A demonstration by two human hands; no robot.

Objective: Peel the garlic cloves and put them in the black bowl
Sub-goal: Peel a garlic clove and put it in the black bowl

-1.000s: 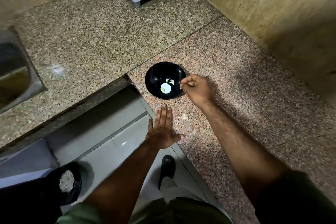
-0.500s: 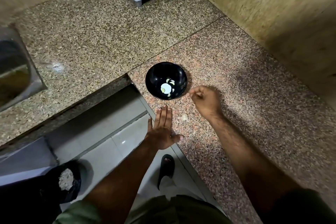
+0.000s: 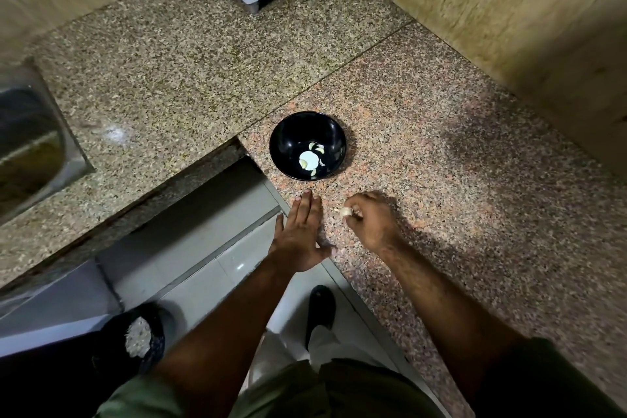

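One hand (image 3: 368, 220) around garlic clove (image 3: 345, 211)

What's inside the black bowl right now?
The black bowl holds a few pale peeled garlic cloves near its bottom, beside a bright glare spot. Nothing covers the bowl; the exact count is unclear.

left hand (image 3: 298, 237) flat, right hand (image 3: 368, 219) curled, pinching

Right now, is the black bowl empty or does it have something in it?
Not empty. The black bowl stands upright on the counter with a few pale peeled garlic cloves on its bottom.
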